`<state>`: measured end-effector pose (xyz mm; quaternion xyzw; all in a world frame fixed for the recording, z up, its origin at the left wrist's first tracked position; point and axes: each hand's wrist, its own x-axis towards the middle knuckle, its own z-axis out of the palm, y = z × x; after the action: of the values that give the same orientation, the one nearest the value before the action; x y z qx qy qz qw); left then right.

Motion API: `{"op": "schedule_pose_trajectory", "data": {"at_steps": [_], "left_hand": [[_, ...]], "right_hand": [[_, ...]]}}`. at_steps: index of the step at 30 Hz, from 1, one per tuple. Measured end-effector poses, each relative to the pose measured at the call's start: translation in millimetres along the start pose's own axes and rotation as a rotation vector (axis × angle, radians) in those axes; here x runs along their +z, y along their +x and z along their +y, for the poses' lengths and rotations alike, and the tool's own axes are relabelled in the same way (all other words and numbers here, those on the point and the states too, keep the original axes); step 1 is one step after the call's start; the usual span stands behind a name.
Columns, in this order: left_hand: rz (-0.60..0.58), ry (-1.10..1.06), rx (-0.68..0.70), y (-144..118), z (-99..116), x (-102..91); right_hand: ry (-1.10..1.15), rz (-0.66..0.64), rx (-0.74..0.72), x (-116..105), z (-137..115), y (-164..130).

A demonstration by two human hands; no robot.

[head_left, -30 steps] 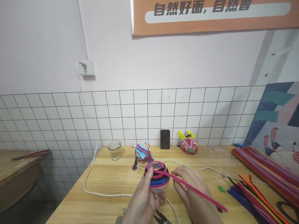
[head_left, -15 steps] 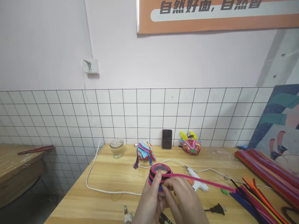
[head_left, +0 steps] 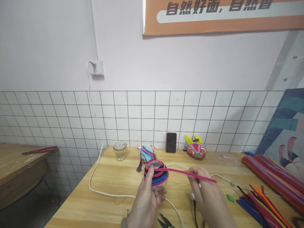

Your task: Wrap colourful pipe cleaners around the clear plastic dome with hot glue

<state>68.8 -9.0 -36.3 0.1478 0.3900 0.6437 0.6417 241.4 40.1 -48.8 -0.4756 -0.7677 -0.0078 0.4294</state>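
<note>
Left hand (head_left: 146, 199) cups ball (head_left: 156, 174) — right hand (head_left: 204, 193) pinches stem (head_left: 187, 172).

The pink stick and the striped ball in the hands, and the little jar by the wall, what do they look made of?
Pink stick: seemingly a fuzzy pipe cleaner, thin, matte and slightly bent. Striped ball: coiled pipe cleaners around a clear, glossy shell, probably plastic, visible at its top and bottom. Little jar: looks like clear glass, see-through with bright glints.

Slogan on an orange banner (head_left: 223, 15) above the workbench.
Dark Chinese characters on the banner's pale strip read "自然好面,自然香", their tops cut off by the frame edge; nothing else in view carries readable text.
</note>
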Motion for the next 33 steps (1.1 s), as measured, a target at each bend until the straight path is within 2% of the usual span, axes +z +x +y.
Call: {"op": "schedule_pose_trajectory", "data": {"at_steps": [4,7,10,13,16,18,22,25,28,33], "left_hand": [[-0.01,-0.055,0.02,0,6,-2.1],[-0.032,-0.087,0.036,0,12,-2.6],[-0.051,-0.076,0.014,0,12,-1.5],[-0.09,-0.025,-0.066,2,6,-1.1],[-0.14,0.022,-0.144,4,-4,-2.0],[-0.171,0.043,-0.165,4,-10,-2.8],[-0.189,0.071,-0.173,6,-14,-4.2],[-0.199,0.065,-0.195,7,-12,-5.2],[-0.202,0.033,-0.231,6,-6,-5.0],[-0.175,-0.076,-0.203,0,7,-2.6]], "right_hand": [[-0.065,0.109,0.125,-11,28,12],[-0.072,0.102,0.132,-15,42,15],[0.017,0.002,0.048,-9,29,10],[0.258,-0.126,-0.122,-3,-4,1],[0.404,-0.145,-0.129,-2,-32,-5],[0.459,-0.184,-0.107,-3,-40,-8],[0.507,-0.264,-0.029,-3,-39,-7],[0.621,-0.289,0.139,-2,-32,-3],[0.697,-0.245,0.266,-1,-24,3],[0.581,-0.153,0.257,-5,-11,9]]}}
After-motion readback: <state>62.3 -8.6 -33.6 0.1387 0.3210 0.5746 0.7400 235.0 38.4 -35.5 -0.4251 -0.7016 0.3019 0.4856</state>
